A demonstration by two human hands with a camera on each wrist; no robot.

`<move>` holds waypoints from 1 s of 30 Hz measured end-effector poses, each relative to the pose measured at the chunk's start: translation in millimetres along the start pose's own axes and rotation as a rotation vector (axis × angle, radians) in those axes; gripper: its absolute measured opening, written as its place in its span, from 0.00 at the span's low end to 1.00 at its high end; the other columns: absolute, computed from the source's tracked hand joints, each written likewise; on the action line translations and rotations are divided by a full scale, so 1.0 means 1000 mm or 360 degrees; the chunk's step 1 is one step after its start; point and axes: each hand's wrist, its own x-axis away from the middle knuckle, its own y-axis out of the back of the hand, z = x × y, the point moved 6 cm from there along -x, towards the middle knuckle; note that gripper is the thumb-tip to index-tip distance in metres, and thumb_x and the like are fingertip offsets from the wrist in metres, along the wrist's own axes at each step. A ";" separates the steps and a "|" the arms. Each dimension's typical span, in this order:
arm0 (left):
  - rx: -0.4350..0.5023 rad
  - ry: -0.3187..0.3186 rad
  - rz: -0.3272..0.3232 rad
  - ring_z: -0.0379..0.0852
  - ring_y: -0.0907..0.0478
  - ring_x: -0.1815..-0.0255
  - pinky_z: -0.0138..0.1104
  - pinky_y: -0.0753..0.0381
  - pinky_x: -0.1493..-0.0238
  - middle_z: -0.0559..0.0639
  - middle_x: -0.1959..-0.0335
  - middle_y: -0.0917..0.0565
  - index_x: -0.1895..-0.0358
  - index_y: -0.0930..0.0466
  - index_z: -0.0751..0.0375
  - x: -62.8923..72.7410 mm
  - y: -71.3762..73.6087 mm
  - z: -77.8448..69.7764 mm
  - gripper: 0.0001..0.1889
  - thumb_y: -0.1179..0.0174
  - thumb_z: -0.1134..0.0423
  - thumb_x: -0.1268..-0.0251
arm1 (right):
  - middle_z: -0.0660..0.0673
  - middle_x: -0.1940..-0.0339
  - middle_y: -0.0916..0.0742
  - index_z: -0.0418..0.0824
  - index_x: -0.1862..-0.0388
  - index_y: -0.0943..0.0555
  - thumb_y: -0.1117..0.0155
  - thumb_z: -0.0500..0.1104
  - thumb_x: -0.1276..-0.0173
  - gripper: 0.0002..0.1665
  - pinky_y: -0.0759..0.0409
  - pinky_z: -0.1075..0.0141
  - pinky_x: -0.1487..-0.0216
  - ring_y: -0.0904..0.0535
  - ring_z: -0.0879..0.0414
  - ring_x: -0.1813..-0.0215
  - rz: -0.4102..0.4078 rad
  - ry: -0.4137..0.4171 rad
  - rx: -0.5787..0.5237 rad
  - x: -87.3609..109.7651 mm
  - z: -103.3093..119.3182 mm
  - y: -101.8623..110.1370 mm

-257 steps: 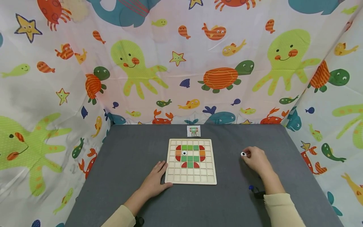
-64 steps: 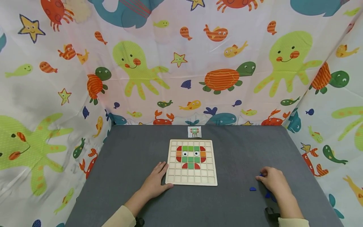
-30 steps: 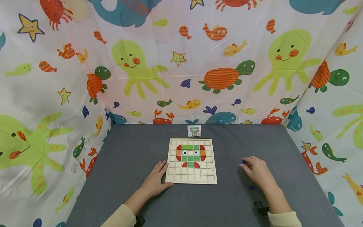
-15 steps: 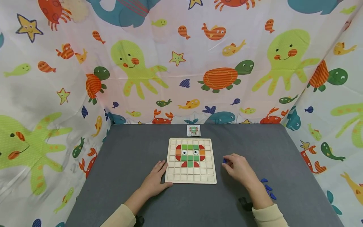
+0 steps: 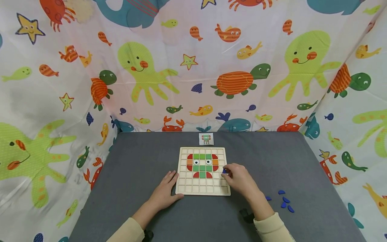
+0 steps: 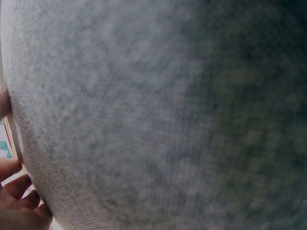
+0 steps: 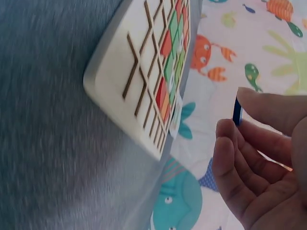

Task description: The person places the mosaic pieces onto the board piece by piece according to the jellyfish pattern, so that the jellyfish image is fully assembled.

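A wooden grid board (image 5: 187, 190) lies on the table, with red, orange and green tiles and two eye tiles (image 5: 196, 162) set in its upper and middle cells. My left hand (image 5: 163, 191) rests at the board's left side, fingers along the edge and thumb by the near corner; in the left wrist view only some fingers (image 6: 21, 191) show. Over the board's right edge, my right hand (image 5: 242, 179) pinches a small blue tile (image 7: 237, 111) between thumb and fingertips. The right wrist view has the tile held on edge, apart from the board.
Several blue rounded tiles (image 5: 286, 199) lie on the grey table (image 5: 136, 161) to the right, near my right forearm. A small pattern card (image 5: 206, 139) sits behind the board. A sea-animal printed curtain (image 5: 193, 77) encloses the back and sides.
My right hand set a second eye tile on the board, then picked up a blue tile on the right and carried it left to the board's edge. The left hand stays put.
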 end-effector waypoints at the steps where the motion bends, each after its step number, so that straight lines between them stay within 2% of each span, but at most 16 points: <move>1: -0.0001 0.0003 0.0002 0.58 0.50 0.17 0.56 0.35 0.27 0.57 0.19 0.42 0.21 0.41 0.59 0.000 0.000 0.000 0.50 0.30 0.39 0.41 | 0.46 0.66 0.14 0.33 0.52 0.14 0.24 0.41 0.38 0.18 0.19 0.63 0.64 0.21 0.58 0.67 0.0004 -0.0008 0.0010 -0.001 0.002 -0.002; 8: -0.0008 -0.0002 -0.0006 0.58 0.49 0.17 0.56 0.34 0.28 0.57 0.19 0.41 0.21 0.41 0.59 0.000 0.000 0.000 0.50 0.30 0.40 0.42 | 0.48 0.70 0.15 0.35 0.55 0.13 0.25 0.41 0.37 0.14 0.21 0.63 0.66 0.23 0.59 0.69 0.0009 -0.0065 -0.0006 -0.005 0.016 -0.022; 13: -0.0018 -0.0007 -0.0002 0.57 0.50 0.17 0.55 0.34 0.27 0.56 0.19 0.41 0.21 0.41 0.59 -0.001 0.000 0.002 0.50 0.30 0.39 0.42 | 0.49 0.72 0.15 0.36 0.58 0.12 0.26 0.42 0.35 0.11 0.22 0.64 0.68 0.24 0.61 0.71 0.0031 -0.0018 -0.0007 -0.007 0.028 -0.039; 19: -0.0039 -0.0004 0.0006 0.56 0.50 0.17 0.54 0.34 0.27 0.56 0.19 0.42 0.21 0.41 0.58 -0.001 -0.002 0.004 0.51 0.30 0.38 0.42 | 0.52 0.76 0.19 0.39 0.67 0.14 0.26 0.41 0.36 0.06 0.27 0.66 0.71 0.28 0.61 0.74 0.0047 0.0081 0.0004 -0.011 0.044 -0.054; 22: -0.0047 0.0000 0.0008 0.56 0.50 0.17 0.54 0.34 0.27 0.55 0.19 0.42 0.21 0.41 0.58 -0.002 -0.003 0.005 0.51 0.31 0.37 0.42 | 0.52 0.78 0.19 0.38 0.67 0.14 0.27 0.40 0.36 0.05 0.28 0.66 0.71 0.29 0.61 0.74 0.0057 0.0112 -0.0023 -0.014 0.050 -0.061; 30: -0.0037 -0.0015 -0.0014 0.57 0.49 0.17 0.54 0.34 0.27 0.56 0.19 0.41 0.21 0.40 0.59 -0.001 -0.001 0.003 0.50 0.30 0.38 0.41 | 0.53 0.80 0.24 0.42 0.73 0.18 0.26 0.42 0.36 0.09 0.33 0.67 0.73 0.31 0.60 0.76 0.0071 0.0115 0.0001 -0.016 0.057 -0.080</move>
